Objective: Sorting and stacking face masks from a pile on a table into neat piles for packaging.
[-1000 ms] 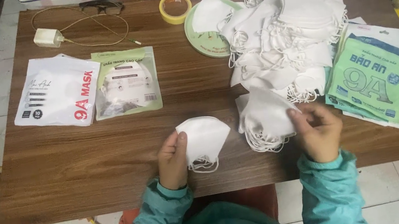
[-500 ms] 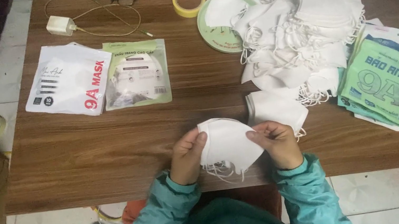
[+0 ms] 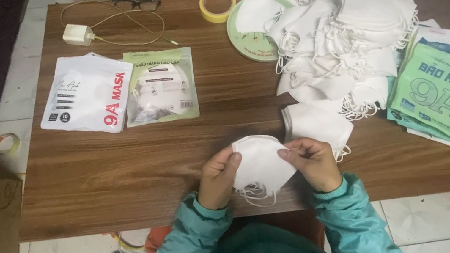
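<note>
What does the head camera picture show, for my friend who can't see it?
A person in teal sleeves holds one white face mask between the left hand and right hand over a wooden table. A big pile of white masks lies to the right, beside green packets; two flat packets and a tape roll lie farther back.

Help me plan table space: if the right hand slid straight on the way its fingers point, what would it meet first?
The right hand points left across the white mask it pinches; past that, it would probably meet the left hand gripping the opposite edge.
</note>
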